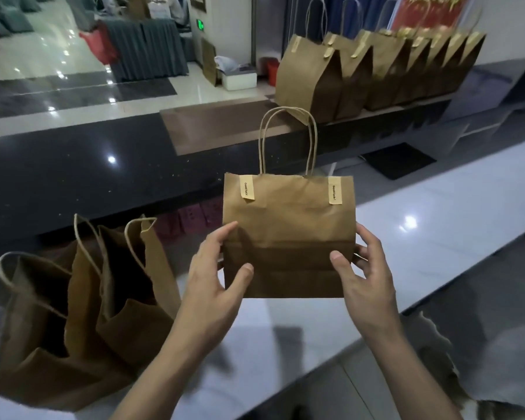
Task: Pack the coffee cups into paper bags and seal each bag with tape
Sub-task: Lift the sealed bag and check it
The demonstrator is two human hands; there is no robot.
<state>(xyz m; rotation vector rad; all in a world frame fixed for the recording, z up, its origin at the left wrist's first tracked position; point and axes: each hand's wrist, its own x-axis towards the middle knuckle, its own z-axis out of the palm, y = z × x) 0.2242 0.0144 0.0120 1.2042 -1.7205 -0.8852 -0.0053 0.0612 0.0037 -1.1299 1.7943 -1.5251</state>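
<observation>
Head view, looking forward and down. A sealed paper bag of brown kraft paper is held upright at the centre of the frame, over the near part of a white table. Whether its base touches the table cannot be told.

The left hand grips the bag's lower left edge, with the thumb pressed on the front face and the fingers wrapped round the side. The right hand grips the lower right edge in mirror fashion, thumb in front and fingers behind.

The mouth of the bag is closed flat. Two pale tape strips fold over its top edge, a left tape strip and a right tape strip, each printed "Good luck!". The twisted-paper handles rise in a loop between them. What the bag holds is hidden.

To the left, on the same table, stands a cluster of open paper bags. Their mouths gape, their handles stand up, and they lean against one another; their interiors are too dark to read.

Beyond, at upper right, a row of sealed bags stands side by side on a raised ledge, each closed with similar pale strips. A black mat lies below the ledge. A polished floor with draped tables fills the far left background.
</observation>
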